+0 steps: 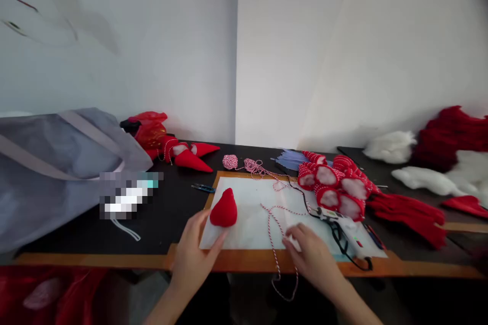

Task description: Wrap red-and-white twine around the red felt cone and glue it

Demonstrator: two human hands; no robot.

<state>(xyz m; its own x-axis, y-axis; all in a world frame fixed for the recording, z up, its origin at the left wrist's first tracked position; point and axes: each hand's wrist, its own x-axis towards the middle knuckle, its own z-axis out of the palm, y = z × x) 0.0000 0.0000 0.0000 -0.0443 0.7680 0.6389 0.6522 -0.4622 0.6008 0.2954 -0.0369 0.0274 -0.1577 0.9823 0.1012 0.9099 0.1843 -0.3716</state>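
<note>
My left hand grips the lower left of a stuffed red felt cone, which stands on a white sheet laid on an orange-edged board. My right hand is over the sheet's front edge, its fingers closed on a small white wad. A loose red-and-white twisted cord runs beside these fingers and hangs over the board's front. Behind my right hand lies a black-corded hot glue gun.
A grey tote bag and a pixelated object fill the table's left side. Small scissors, a cord ball and stacked red-and-white cones lie nearby. White stuffing and red fabric sit far right.
</note>
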